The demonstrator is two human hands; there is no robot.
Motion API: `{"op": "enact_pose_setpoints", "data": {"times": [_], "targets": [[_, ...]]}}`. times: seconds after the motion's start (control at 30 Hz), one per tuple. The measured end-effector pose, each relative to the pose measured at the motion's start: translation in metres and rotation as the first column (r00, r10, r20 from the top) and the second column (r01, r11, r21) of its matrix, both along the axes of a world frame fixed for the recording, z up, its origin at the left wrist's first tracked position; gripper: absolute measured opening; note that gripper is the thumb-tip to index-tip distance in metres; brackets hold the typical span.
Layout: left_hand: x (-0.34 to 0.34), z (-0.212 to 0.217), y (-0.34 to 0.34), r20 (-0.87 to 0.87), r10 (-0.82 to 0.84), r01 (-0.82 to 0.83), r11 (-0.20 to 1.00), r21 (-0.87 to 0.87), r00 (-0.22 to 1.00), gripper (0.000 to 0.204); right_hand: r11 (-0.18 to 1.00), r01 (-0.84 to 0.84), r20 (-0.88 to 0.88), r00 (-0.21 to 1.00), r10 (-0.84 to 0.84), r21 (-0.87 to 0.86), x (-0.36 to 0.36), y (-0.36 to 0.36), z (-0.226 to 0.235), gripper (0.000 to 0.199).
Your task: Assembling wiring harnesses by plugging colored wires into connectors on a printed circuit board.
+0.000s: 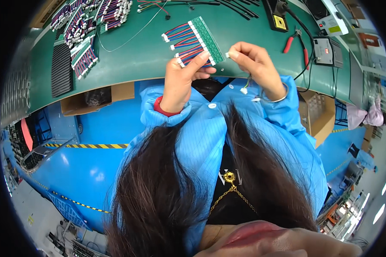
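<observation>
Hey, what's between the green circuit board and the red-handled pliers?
In the head view, the right hand, pinching a small white connector, comes between the circuit board and the pliers, over the green tabletop.

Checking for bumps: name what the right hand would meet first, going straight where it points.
The right hand would likely meet the green board in the left hand, though depth is unclear.

Left hand (181,78) grips at upper centre, thumb (199,61) on top, fingers (204,73) curled beneath. Right hand (260,67) sits just right, apart, thumb and forefinger (245,46) pinched, pointing frame left. Left wrist (171,104) and right wrist (276,91) angle inward.
</observation>
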State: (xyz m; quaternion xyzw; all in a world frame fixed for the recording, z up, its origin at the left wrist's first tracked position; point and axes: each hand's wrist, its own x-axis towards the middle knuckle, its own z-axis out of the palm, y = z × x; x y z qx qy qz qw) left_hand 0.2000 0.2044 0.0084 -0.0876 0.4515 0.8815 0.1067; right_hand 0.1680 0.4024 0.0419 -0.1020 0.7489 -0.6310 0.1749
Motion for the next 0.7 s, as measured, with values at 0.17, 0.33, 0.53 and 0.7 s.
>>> {"op": "enact_pose_setpoints", "data": {"times": [0.17, 0.33, 0.53, 0.7], "targets": [[0.004, 0.002, 0.004, 0.017, 0.002, -0.001, 0.997, -0.073, 1.0, 0.021, 0.986, 0.0, 0.198, 0.98, 0.033, -0.168, 0.002, 0.005, -0.018, 0.013], [0.002, 0.0, 0.008, 0.012, 0.027, -0.025, 0.989, -0.144, 1.0, 0.02, 0.97, -0.004, 0.257, 0.964, 0.069, -0.244, 0.0, 0.011, -0.027, 0.012], [0.0, -0.003, 0.01, 0.03, 0.057, -0.05, 0.981, -0.185, 0.998, 0.019, 0.956, 0.016, 0.316, 0.945, 0.08, -0.292, 0.0, 0.011, -0.038, 0.012], [-0.002, -0.001, 0.01, 0.062, 0.048, -0.035, 0.981, -0.189, 0.997, 0.02, 0.929, 0.041, 0.358, 0.928, 0.101, -0.369, -0.003, 0.013, -0.042, 0.014]]}}
